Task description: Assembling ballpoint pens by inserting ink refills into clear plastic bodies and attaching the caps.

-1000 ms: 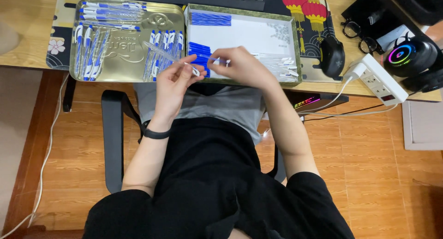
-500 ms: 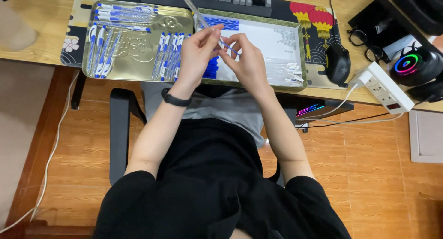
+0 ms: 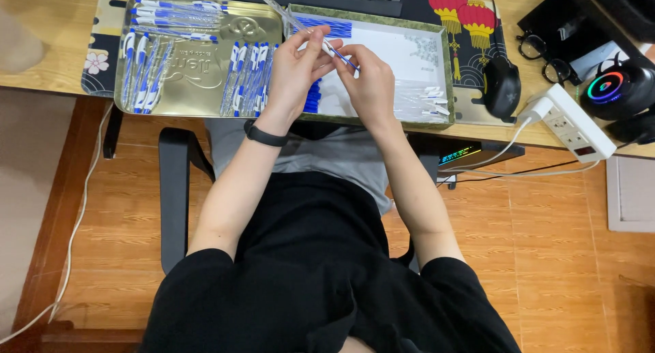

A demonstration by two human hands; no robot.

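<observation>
Under both your hands runs the wooden desk point(image 3: 41, 60), with a dark patterned desk mat point(image 3: 477, 12) spread across it. Beyond your left hand lies a gold metal tin lid point(image 3: 198, 87), holding rows of finished blue-and-white pens point(image 3: 245, 80). Directly beneath and beyond your right hand sits a green-rimmed tray point(image 3: 447, 73) with a white bottom; loose blue refills point(image 3: 324, 25) lie at its far edge and clear pen parts point(image 3: 426, 104) gather toward its right side. Further right of your right hand rest a black mouse point(image 3: 501, 87), a pair of glasses point(image 3: 539, 56), a white power strip point(image 3: 570, 124) and a round speaker with a coloured light ring point(image 3: 617, 87). Your left hand point(image 3: 293, 73), with a black band on its wrist, pinches a clear pen barrel point(image 3: 276, 10) that angles up and away from you. Your right hand point(image 3: 372, 83) closes its fingertips on a thin blue refill point(image 3: 339, 55), held between the two hands, just above the tray.
</observation>
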